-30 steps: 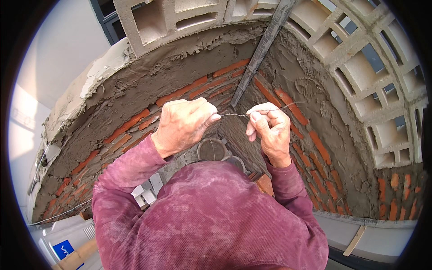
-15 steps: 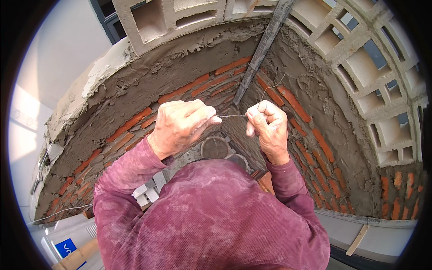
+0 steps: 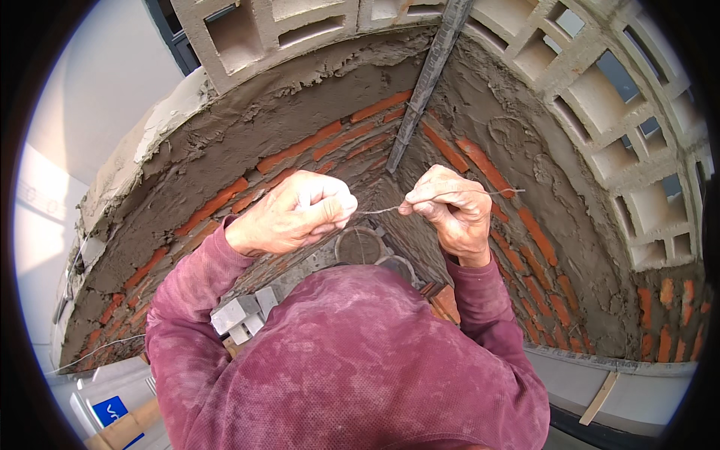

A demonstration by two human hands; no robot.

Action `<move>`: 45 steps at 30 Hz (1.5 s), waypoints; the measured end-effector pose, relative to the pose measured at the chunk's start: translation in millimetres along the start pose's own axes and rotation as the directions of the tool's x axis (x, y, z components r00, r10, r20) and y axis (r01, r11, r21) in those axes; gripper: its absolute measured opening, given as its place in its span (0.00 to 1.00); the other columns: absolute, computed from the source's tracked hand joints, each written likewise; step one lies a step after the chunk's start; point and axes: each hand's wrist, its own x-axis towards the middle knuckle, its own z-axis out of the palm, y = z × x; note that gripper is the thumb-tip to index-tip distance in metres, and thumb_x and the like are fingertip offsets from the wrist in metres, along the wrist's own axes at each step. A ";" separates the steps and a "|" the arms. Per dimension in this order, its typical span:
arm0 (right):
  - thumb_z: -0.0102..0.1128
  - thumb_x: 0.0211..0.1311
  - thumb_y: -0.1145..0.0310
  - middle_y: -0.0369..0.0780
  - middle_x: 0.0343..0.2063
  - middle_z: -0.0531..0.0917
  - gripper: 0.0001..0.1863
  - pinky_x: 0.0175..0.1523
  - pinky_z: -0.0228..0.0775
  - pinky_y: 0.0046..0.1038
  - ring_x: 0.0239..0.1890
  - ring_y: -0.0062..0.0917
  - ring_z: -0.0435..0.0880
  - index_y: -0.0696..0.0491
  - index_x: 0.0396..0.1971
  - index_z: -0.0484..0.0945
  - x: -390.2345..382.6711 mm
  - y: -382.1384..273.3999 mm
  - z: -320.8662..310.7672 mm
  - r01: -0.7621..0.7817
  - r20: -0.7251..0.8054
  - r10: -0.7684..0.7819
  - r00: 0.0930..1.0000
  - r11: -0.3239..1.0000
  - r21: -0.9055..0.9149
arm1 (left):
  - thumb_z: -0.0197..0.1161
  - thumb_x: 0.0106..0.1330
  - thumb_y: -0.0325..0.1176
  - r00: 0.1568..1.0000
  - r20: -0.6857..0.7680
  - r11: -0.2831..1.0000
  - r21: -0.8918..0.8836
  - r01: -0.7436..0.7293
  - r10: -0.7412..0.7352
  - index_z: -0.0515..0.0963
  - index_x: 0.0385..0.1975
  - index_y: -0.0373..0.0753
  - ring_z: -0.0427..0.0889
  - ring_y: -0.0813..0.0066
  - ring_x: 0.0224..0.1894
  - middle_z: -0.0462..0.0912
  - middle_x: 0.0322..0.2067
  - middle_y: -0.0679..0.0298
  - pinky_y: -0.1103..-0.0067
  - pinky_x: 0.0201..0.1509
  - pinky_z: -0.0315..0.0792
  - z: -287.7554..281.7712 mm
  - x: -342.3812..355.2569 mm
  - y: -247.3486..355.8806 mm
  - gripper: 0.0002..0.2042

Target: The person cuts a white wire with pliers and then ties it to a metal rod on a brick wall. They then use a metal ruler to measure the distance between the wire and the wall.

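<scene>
A thin twisted string (image 3: pixel 381 211) runs between my two hands in the middle of the view. My left hand (image 3: pixel 300 212) is closed, thumb against the curled fingers, with one end of the string in its pinch. Thumb and fingers of my right hand (image 3: pixel 448 208) pinch the string too, and its loose end sticks out to the right past the knuckles. Both hands are raised before a corner of brick wall (image 3: pixel 315 142) partly coated with wet grey mortar. Whether the string is knotted inside the left fist is hidden.
A grey metal bar (image 3: pixel 427 86) stands in the wall corner. Pale ventilation blocks (image 3: pixel 262 37) top both walls. Below lie round buckets (image 3: pixel 358 246), white-grey blocks (image 3: pixel 241 315) and orange bricks (image 3: pixel 445 304). A thin line (image 3: pixel 97 349) hangs at the left wall.
My hands have shifted slightly, the left one lower and leftward. The string's loose end, which pointed upward from my right hand, now lies out to the right.
</scene>
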 end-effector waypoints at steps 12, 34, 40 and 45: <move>0.59 0.67 0.74 0.40 0.25 0.82 0.07 0.31 0.75 0.20 0.26 0.19 0.83 0.64 0.33 0.80 -7.0 -8.7 4.8 -0.343 -0.206 0.382 0.901 0.918 0.202 | 0.70 0.59 0.30 0.789 -0.203 0.566 0.797 -0.211 0.580 0.79 0.29 0.37 0.81 0.66 0.22 0.80 0.23 0.63 0.75 0.26 0.73 23.2 10.0 9.1 0.06; 0.52 0.73 0.68 0.37 0.32 0.82 0.10 0.28 0.71 0.16 0.32 0.16 0.80 0.59 0.44 0.78 -11.2 -3.0 -24.5 -0.384 -0.031 0.468 0.883 0.760 0.525 | 0.76 0.50 0.28 0.635 0.020 0.082 0.988 -0.130 0.773 0.80 0.28 0.40 0.70 0.78 0.16 0.73 0.16 0.70 0.79 0.19 0.59 58.5 12.1 12.5 0.10; 0.55 0.72 0.67 0.39 0.30 0.83 0.11 0.26 0.70 0.17 0.25 0.16 0.77 0.60 0.40 0.79 -14.6 -0.7 -22.9 -0.334 -0.104 0.438 0.893 0.798 0.501 | 0.74 0.54 0.30 0.677 -0.030 0.159 0.979 -0.130 0.735 0.80 0.28 0.41 0.69 0.79 0.15 0.72 0.16 0.71 0.80 0.19 0.60 65.3 14.3 13.1 0.08; 0.59 0.70 0.63 0.38 0.27 0.82 0.13 0.26 0.66 0.17 0.24 0.16 0.76 0.59 0.37 0.78 -15.0 0.1 -25.7 -0.185 -0.181 0.259 0.949 0.920 0.346 | 0.65 0.67 0.31 0.886 -0.388 0.896 0.440 -0.064 0.254 0.77 0.26 0.34 0.69 0.83 0.12 0.73 0.14 0.70 0.84 0.15 0.63 71.8 9.0 21.4 0.09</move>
